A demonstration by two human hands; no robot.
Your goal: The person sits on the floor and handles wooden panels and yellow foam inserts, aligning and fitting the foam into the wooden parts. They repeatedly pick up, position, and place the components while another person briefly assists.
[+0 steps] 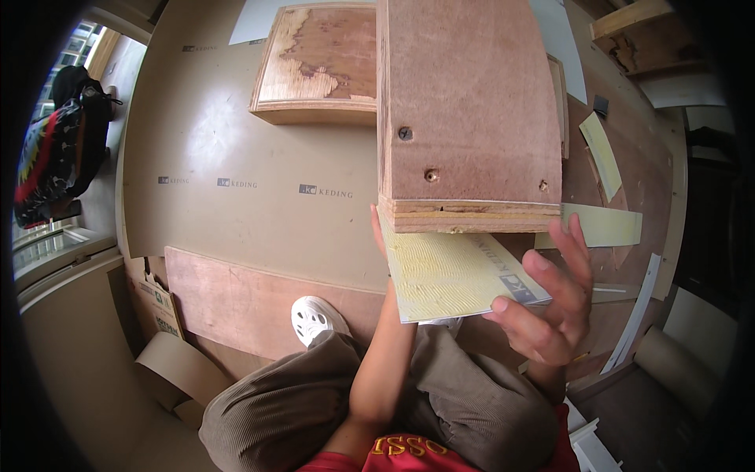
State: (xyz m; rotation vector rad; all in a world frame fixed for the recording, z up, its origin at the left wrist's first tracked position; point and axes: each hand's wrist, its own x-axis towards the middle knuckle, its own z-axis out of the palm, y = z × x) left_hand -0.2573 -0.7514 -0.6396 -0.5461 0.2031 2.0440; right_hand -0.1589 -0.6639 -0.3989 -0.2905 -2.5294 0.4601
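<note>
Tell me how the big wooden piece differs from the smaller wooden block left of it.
The big wooden piece has holes in a fairly even face; the smaller wooden block has a ragged pale patch. The big wooden piece looks larger and partly hides the smaller wooden block. Both are brownish wood.

Dark bag (71, 149) with a red, multicolour pattern sits far left of the left hand (379, 236), next to the window (82, 39). Flat plywood plank (236, 295) lies left of and nearer the body than that hand; cardboard piece (157, 303) past its far end, curled brown sheet (185, 370) below. Right of the right hand (550, 307): long white strip (633, 315), then brown roll (680, 366). Stained wooden piece (661, 59) ahead-right, well beyond.
</note>
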